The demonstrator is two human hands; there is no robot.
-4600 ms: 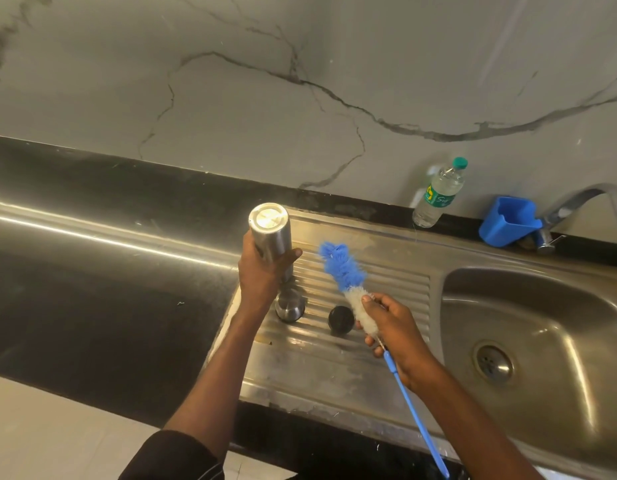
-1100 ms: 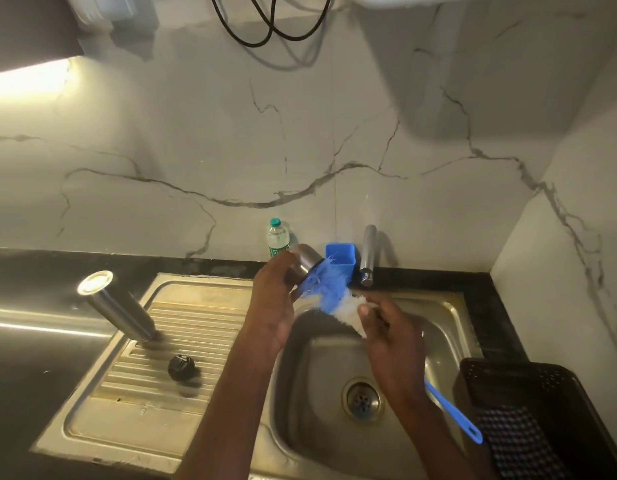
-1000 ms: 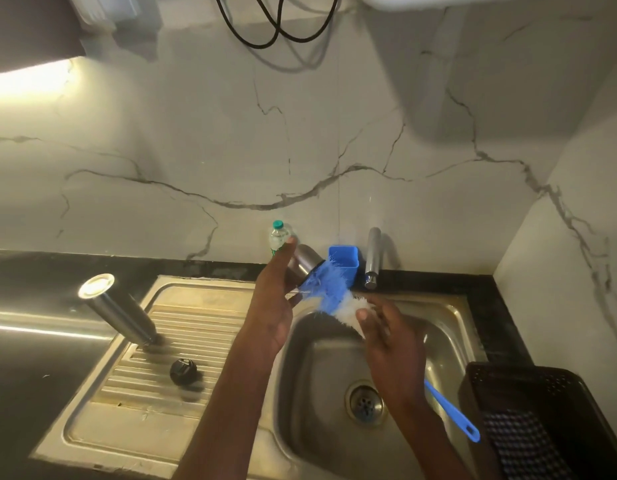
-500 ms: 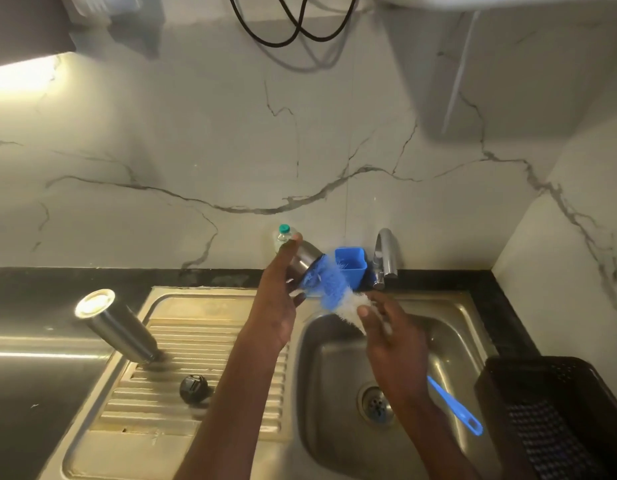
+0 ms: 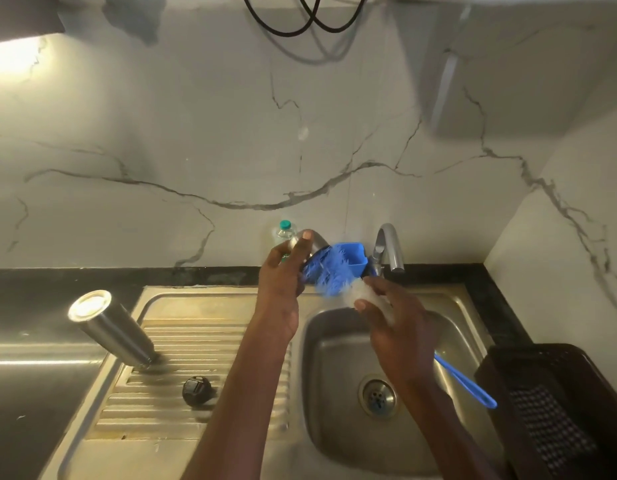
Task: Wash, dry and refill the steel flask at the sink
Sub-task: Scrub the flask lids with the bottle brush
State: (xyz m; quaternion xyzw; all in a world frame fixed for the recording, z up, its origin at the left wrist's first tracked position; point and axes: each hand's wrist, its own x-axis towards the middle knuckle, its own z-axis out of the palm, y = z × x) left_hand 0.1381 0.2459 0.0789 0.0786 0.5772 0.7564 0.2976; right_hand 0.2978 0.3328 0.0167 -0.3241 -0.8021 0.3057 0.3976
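So the left hand (image 5: 281,282) has its fingers curled round a small steel cup (image 5: 309,242), looks like the flask's cap cup, held up over the back edge of the sink (image 5: 338,348) with its mouth turned toward the other hand. The right hand (image 5: 392,320) is gripping a bottle brush (image 5: 329,271) right at the white part of the head, thumb and fingers wrapped round it, and the blue bristles are pushed against the cup's mouth just past the left fingertips. The brush's blue handle sticks out behind the right wrist, over the basin. The steel flask (image 5: 111,330) itself isn't in either hand, it's standing upside down on the ribbed drainboard (image 5: 203,344), well off to the left of the left hand, with a black stopper (image 5: 196,389) lying near it. A tap (image 5: 388,245) and a blue holder (image 5: 352,258) sit just beyond the fingers.
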